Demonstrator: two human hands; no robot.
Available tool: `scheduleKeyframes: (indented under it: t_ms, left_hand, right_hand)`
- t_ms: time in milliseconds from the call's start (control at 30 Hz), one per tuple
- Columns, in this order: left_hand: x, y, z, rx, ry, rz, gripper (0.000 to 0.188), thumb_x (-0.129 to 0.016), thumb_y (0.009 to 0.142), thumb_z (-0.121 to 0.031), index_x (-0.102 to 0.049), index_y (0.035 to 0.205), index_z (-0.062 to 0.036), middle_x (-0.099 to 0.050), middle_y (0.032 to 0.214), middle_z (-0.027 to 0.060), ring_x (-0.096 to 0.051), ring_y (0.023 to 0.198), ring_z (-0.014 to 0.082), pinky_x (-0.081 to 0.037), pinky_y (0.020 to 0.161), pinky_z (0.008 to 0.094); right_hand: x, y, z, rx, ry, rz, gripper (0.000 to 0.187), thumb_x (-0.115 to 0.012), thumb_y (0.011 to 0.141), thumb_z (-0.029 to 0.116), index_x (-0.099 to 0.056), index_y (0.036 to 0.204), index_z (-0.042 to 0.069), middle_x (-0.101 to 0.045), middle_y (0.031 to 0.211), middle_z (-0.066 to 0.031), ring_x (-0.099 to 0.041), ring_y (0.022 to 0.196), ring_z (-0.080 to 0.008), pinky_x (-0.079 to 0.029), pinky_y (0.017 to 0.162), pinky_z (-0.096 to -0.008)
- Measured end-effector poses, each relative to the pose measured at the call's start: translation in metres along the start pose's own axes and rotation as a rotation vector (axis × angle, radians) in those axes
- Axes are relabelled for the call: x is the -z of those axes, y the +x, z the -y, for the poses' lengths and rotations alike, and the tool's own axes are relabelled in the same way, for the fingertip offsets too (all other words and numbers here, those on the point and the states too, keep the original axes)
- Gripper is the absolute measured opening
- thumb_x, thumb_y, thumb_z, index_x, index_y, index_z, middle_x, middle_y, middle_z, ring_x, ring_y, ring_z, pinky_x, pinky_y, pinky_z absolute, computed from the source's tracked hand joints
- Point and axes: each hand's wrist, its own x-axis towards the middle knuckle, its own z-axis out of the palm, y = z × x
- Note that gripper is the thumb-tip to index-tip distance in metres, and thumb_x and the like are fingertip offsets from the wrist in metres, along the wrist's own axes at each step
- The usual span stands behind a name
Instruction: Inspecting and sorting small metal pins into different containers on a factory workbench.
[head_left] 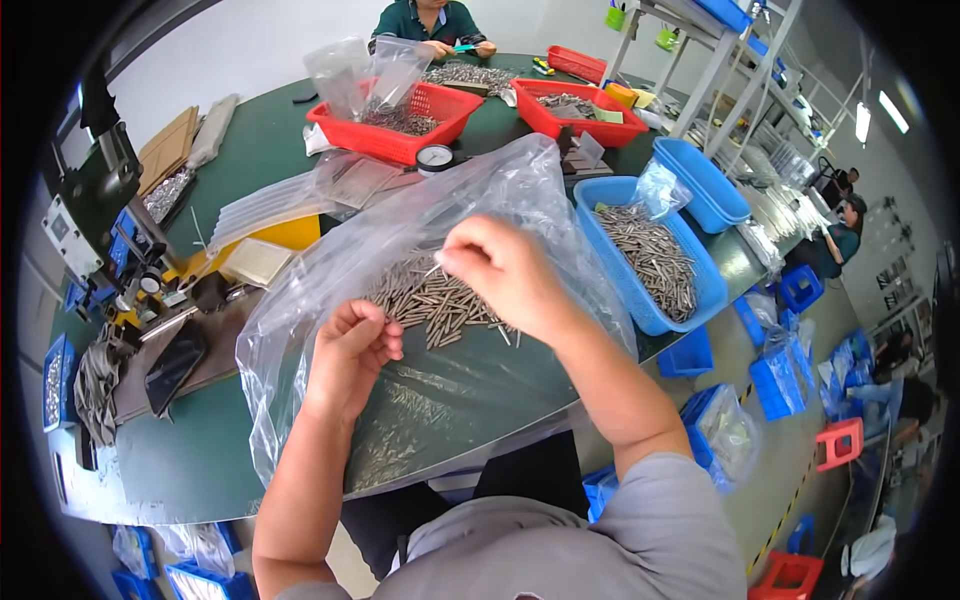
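Note:
A heap of slim metal pins (445,312) lies on a clear plastic sheet (420,400) spread over the green table. Above the heap's far side, my right hand (505,270) is closed in a pinch, and the thin end of a pin (437,268) shows at its fingertips. My left hand (352,348) hovers at the heap's left edge, fingers curled and thumb against the forefinger. Whatever it may hold is too small to make out. To the right, a blue basket (650,318) is filled with similar pins, a small plastic bag (660,190) at its far end.
Two red baskets (462,118) (625,135) of metal parts and a dial gauge (434,158) stand beyond the sheet. A measuring stand (120,160) rises at left. Across the table sits a co-worker (430,25). An empty-looking blue tub (705,185) rests behind the pin basket.

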Motion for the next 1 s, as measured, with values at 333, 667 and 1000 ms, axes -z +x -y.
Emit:
scheduleKeyframes:
  t_ms: [333, 667, 1000]
  left_hand:
    - [-0.007, 0.001, -0.007, -0.015, -0.003, -0.009, 0.003, -0.051, 0.09, -0.007, -0.053, 0.089, -0.0054, -0.062, 0.08, 0.0098, -0.058, 0.066, 0.0169, -0.049, 0.062, 0.0283]
    - [0.008, 0.004, -0.024, -0.177, -0.056, -0.151, 0.008, -0.054, 0.088, -0.008, -0.056, 0.088, -0.0004, -0.062, 0.08, 0.0122, -0.058, 0.067, 0.0179, -0.049, 0.063, 0.0291]
    - [0.018, 0.006, -0.028, -0.353, -0.189, -0.224, 0.008, -0.054, 0.084, -0.007, -0.058, 0.083, 0.0002, -0.06, 0.073, 0.0106, -0.056, 0.061, 0.0165, -0.047, 0.058, 0.0285]
  right_hand:
    - [0.189, 0.0, -0.074, -0.149, -1.021, -0.14, 0.01, -0.061, 0.079, 0.016, -0.059, 0.08, 0.006, -0.062, 0.079, -0.0133, -0.06, 0.08, -0.0326, -0.047, 0.067, -0.0412]
    - [0.146, -0.002, -0.048, -0.043, -0.809, -0.251, 0.016, -0.059, 0.084, 0.012, -0.064, 0.099, 0.008, -0.063, 0.096, -0.0122, -0.063, 0.084, -0.0263, -0.05, 0.072, -0.034]
    - [-0.062, 0.008, -0.001, 0.473, -0.438, 0.44, 0.023, -0.068, 0.074, 0.018, -0.063, 0.092, 0.005, -0.06, 0.094, -0.0094, -0.057, 0.09, -0.0277, -0.047, 0.078, -0.0377]
